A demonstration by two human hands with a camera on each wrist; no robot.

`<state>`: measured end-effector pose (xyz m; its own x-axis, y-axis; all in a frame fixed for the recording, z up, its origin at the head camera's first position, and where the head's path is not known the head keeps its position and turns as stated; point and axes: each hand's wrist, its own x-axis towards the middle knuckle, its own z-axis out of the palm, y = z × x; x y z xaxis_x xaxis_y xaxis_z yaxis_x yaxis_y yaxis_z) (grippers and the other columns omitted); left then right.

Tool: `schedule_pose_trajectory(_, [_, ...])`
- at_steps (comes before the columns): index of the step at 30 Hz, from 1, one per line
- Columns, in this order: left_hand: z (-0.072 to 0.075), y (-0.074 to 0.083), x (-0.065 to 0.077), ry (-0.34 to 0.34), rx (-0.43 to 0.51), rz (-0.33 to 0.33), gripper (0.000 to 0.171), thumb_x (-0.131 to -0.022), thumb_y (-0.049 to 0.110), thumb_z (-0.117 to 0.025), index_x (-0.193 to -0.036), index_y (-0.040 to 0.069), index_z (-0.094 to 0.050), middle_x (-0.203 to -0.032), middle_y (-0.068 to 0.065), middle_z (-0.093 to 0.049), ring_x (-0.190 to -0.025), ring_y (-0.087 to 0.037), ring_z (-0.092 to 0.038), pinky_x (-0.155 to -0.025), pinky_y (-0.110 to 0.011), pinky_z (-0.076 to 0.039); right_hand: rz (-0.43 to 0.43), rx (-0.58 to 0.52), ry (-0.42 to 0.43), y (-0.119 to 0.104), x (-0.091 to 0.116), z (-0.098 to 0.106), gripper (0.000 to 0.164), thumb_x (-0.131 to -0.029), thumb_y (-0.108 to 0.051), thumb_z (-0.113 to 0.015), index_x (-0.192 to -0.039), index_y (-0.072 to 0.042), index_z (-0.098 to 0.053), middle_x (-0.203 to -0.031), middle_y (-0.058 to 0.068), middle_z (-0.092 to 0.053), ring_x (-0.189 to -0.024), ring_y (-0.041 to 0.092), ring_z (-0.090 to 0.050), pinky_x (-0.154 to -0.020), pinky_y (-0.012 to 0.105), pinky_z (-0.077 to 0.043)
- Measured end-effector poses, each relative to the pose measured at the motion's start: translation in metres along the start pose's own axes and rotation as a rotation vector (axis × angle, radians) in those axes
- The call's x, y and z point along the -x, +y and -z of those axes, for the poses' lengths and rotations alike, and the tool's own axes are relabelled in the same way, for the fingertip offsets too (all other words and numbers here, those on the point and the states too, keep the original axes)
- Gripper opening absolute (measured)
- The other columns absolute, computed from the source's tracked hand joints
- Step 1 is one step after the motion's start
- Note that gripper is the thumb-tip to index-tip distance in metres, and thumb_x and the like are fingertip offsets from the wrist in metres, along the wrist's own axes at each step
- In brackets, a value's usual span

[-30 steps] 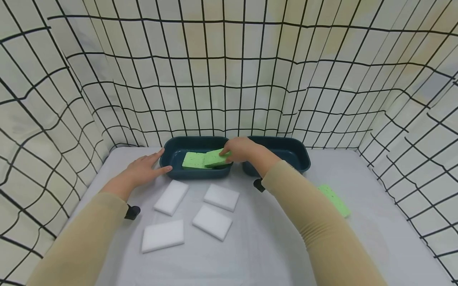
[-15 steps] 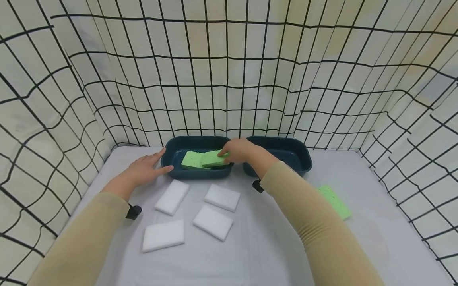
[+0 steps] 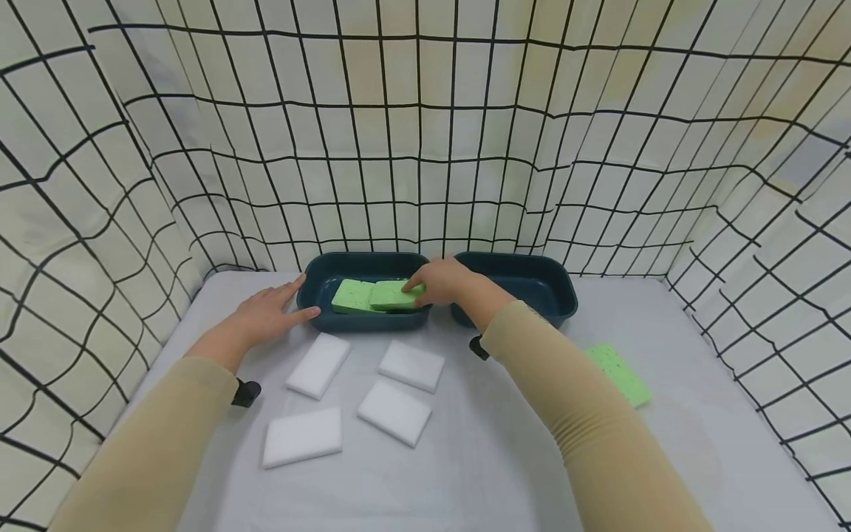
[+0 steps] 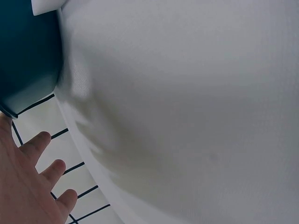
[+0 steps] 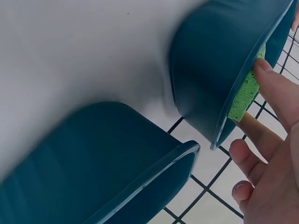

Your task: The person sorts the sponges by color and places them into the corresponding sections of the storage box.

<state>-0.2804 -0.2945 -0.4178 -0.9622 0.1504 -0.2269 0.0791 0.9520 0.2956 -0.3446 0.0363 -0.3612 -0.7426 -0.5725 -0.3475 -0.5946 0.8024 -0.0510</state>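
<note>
My right hand (image 3: 448,282) pinches the right end of a green sponge (image 3: 392,295) inside the left dark teal tub (image 3: 322,277). That sponge partly overlaps a second green sponge (image 3: 351,295) lying in the same tub. In the right wrist view, the thumb and a finger hold the speckled sponge (image 5: 245,95) just within the tub's rim. My left hand (image 3: 266,314) has its fingers spread and touches the left end of this tub; the left wrist view shows the fingers straight beside the tub wall (image 4: 28,56).
A second teal tub (image 3: 532,288) stands to the right, partly behind my right hand. Several white sponges (image 3: 395,414) lie on the white-covered table before the tubs. Another green sponge (image 3: 621,375) lies right of my right forearm. Black wire mesh (image 3: 419,159) encloses the back and sides.
The green sponge in my right hand has lowered and shifted slightly left, lying flatter. The sponge beside it has slid slightly left too. My left hand stays at the tub's end.
</note>
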Motion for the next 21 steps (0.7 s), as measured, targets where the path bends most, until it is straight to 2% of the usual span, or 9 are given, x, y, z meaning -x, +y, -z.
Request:
schedule_pose_trajectory(9, [-0.0005,0.0,0.0001,0.002,0.001,0.013,0.106,-0.086,0.084,-0.034,-0.161,0.016,0.001,-0.161,-0.027,-0.013,-0.143,-0.055,-0.009,-0.112,-0.071,-0.009,-0.001,-0.005,0.008,0.0007,-0.0015,-0.0052,0.046,-0.096,-0.042,-0.065,-0.141,-0.038,-0.056,-0.15,-0.004,-0.049,-0.145,0.032,-0.031,-0.119,0.054,-0.018])
schedule_pose_trajectory(15, [0.0013,0.0028,0.0018,0.001,-0.002,0.002,0.106,-0.087,0.083,-0.035,-0.16,0.015,-0.001,-0.16,-0.028,-0.014,-0.143,-0.056,-0.009,-0.111,-0.072,-0.009,0.009,-0.034,0.025,0.0002,-0.0008,-0.0069,0.045,-0.096,-0.041,-0.065,-0.14,-0.037,-0.057,-0.149,-0.005,-0.05,-0.141,0.025,-0.039,-0.118,0.054,-0.021])
schedule_pose_trajectory(21, [0.0031,0.0039,0.004,-0.004,-0.001,0.008,0.105,-0.088,0.082,-0.036,-0.16,0.015,0.0,-0.16,-0.028,-0.014,-0.142,-0.056,-0.009,-0.111,-0.072,-0.009,0.013,-0.067,0.043,0.0007,-0.002,-0.0062,0.05,-0.093,-0.043,-0.068,-0.141,-0.038,-0.055,-0.149,-0.007,-0.049,-0.14,0.022,-0.041,-0.117,0.053,-0.024])
